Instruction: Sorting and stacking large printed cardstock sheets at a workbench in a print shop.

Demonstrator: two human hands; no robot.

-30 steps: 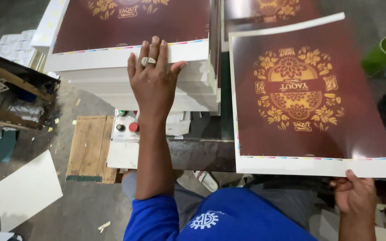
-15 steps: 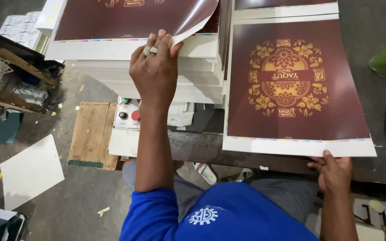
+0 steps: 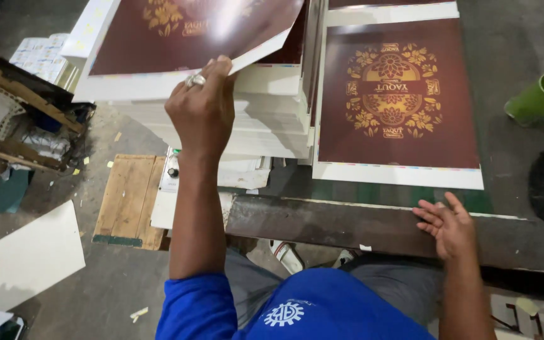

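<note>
Head view shows left hand (image 3: pixel 201 110) pinching the top printed sheet's (image 3: pixel 196 31) corner, light and floppy, right hand (image 3: pixel 449 223) spread empty.

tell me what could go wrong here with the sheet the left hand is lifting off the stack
The left hand pinches only one corner of the top sheet, which already bows, so it may crease or tear. The right hand rests off the sheets, so nothing steadies the stack. The laid sheet sits near the table edge and could slide off.
</note>
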